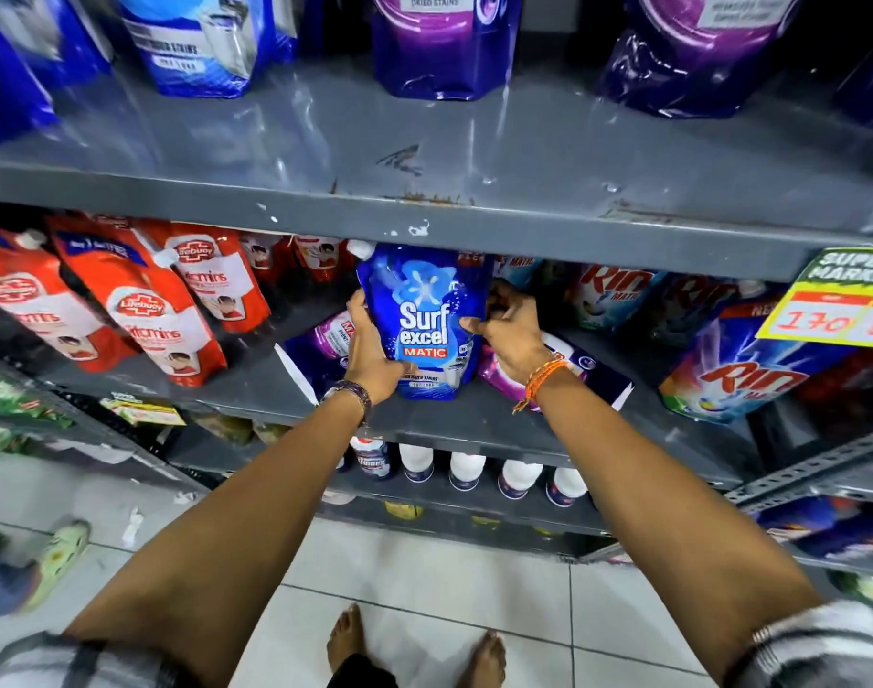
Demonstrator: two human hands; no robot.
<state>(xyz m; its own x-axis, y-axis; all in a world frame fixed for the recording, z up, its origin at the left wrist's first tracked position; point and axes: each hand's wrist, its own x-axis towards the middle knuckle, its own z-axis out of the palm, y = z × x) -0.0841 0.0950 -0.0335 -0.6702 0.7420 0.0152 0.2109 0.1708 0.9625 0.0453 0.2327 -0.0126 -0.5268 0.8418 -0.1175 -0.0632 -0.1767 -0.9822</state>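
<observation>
A blue Surf Excel Matic pouch (423, 320) stands upright on the grey middle shelf (256, 384), its white spout cap just under the shelf above. My left hand (370, 345) grips its left edge and lower corner. My right hand (509, 335) pinches its right edge, thumb on the front and fingers curled behind. Purple pouches (325, 347) lie flat behind and beside it, partly hidden by the blue pouch and my hands.
Red Lifebuoy pouches (142, 310) lean at the left, Rin pouches (737, 379) at the right under a yellow price tag (831, 310). The upper shelf (424, 156) carries blue and purple pouches. White bottles (467, 469) line the shelf below. My bare feet (414, 643) stand on white tiles.
</observation>
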